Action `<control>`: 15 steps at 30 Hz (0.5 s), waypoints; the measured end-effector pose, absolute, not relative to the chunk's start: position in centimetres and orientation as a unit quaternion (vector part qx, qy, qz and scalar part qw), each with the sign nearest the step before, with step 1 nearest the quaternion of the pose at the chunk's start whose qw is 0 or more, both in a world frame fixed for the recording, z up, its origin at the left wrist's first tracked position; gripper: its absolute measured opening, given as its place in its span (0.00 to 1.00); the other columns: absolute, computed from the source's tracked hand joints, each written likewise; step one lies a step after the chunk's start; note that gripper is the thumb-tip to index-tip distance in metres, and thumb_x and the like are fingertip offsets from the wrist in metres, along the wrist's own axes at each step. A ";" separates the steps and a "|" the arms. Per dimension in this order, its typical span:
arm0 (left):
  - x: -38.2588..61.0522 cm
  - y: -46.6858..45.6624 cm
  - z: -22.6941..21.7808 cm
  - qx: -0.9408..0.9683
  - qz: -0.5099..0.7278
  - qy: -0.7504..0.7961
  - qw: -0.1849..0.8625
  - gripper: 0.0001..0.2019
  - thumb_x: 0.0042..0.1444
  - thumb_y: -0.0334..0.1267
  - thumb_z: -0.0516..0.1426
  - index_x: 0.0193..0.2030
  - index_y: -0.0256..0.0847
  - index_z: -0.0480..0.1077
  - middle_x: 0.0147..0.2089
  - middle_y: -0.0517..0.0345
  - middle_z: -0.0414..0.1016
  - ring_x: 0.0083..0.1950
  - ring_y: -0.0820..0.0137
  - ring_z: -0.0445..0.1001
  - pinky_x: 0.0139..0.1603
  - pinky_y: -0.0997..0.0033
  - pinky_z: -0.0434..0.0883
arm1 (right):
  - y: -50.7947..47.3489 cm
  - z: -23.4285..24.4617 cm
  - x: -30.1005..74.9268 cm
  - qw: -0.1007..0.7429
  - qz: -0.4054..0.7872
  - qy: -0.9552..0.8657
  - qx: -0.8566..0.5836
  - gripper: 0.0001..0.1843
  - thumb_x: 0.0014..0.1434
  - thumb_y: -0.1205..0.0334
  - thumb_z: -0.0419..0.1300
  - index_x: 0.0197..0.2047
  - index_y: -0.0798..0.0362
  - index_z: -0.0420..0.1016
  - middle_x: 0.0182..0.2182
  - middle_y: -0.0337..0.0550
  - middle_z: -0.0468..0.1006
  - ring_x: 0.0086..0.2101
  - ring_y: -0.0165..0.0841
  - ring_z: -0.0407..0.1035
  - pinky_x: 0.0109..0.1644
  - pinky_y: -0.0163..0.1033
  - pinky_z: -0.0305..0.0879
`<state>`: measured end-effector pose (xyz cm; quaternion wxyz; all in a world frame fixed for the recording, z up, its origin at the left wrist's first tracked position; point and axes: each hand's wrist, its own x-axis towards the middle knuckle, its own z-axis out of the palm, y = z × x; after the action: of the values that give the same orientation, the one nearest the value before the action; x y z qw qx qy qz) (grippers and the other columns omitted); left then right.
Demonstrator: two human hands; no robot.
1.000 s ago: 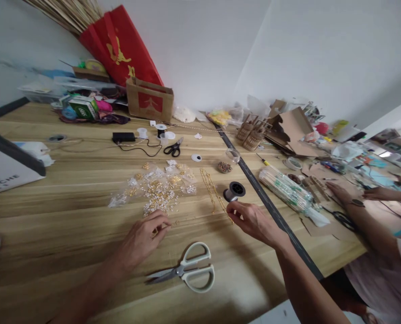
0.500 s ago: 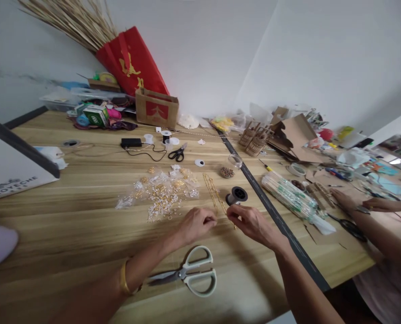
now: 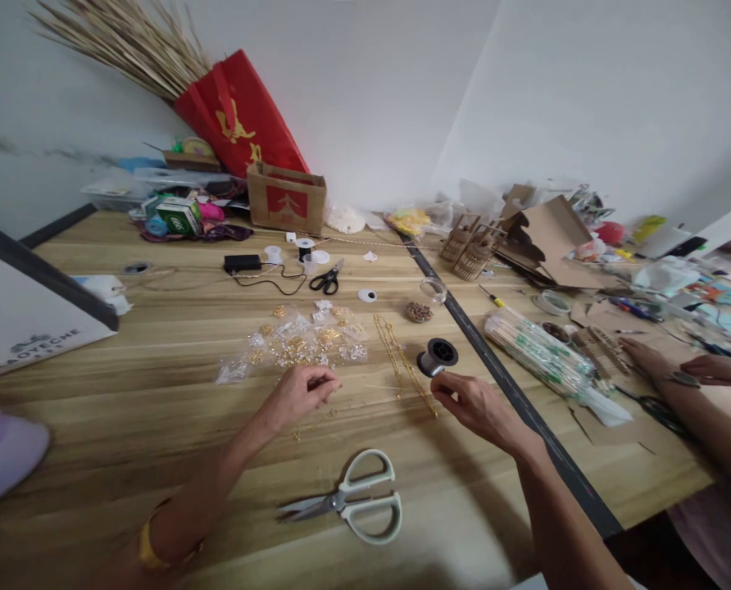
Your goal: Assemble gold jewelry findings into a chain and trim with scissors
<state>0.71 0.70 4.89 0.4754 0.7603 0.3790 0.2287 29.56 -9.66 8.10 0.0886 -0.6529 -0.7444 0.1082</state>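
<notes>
Draws left hand (image 3: pixel 307 393) back from right hand (image 3: pixel 473 406) toward beads (image 3: pixel 307 346), widening the working span, with both grips pinched together, contents unclear.

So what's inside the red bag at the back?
Long dry stalks stick out of the top of the red bag. Its sides cover their lower ends and anything else inside.

On the table (image 3: pixel 174 328), near scissors (image 3: pixel 339 499) are lying at lower centre of the frame, before your left hand (image 3: pixel 297 397) and right hand (image 3: pixel 471 405). Beads (image 3: pixel 309 338) are lying mid-frame, behind the left. A chain (image 3: pixel 410 369) is lying right of them; a spool (image 3: pixel 440 356) is sitting beside it. Far scissors (image 3: pixel 324 283) are lying upper centre-left; a skewer bundle (image 3: pixel 538 351) is resting further right.
</notes>
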 end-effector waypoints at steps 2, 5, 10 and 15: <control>0.5 0.5 4.8 0.764 0.228 0.379 0.469 0.13 0.54 0.43 0.53 0.29 0.34 0.72 0.20 0.61 0.68 0.22 0.77 0.65 0.22 0.80 0.63 | -9.8 8.1 29.6 0.078 0.107 -0.740 -0.660 0.10 0.62 0.62 0.48 0.33 0.51 0.68 0.25 0.38 0.73 0.25 0.30 0.66 0.30 0.34 0.55; 0.6 0.0 4.6 0.773 0.226 0.378 0.456 0.14 0.54 0.42 0.52 0.27 0.34 0.71 0.19 0.61 0.68 0.22 0.76 0.65 0.23 0.79 0.63 | -10.0 8.2 29.5 0.049 0.129 -0.741 -0.657 0.09 0.62 0.63 0.49 0.35 0.51 0.69 0.30 0.40 0.74 0.27 0.31 0.68 0.32 0.34 0.57; 1.0 -0.9 5.1 0.807 0.214 0.383 0.396 0.13 0.54 0.39 0.52 0.26 0.35 0.72 0.21 0.61 0.70 0.23 0.75 0.64 0.25 0.78 0.60 | -10.0 9.2 28.4 0.060 0.136 -0.746 -0.650 0.10 0.59 0.61 0.55 0.44 0.50 0.69 0.41 0.45 0.73 0.28 0.30 0.70 0.34 0.35 0.62; 1.4 -1.7 6.6 0.820 0.197 0.379 0.381 0.12 0.56 0.38 0.52 0.28 0.36 0.74 0.22 0.61 0.71 0.24 0.75 0.65 0.28 0.76 0.59 | -8.8 10.7 24.3 0.206 0.194 -0.781 -0.557 0.12 0.60 0.59 0.55 0.47 0.52 0.66 0.40 0.45 0.73 0.28 0.28 0.70 0.35 0.34 0.65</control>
<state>1.44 -1.67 6.59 0.3811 0.8199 0.3792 0.1970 24.31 -8.84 10.71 0.2056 -0.5572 -0.7807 0.1943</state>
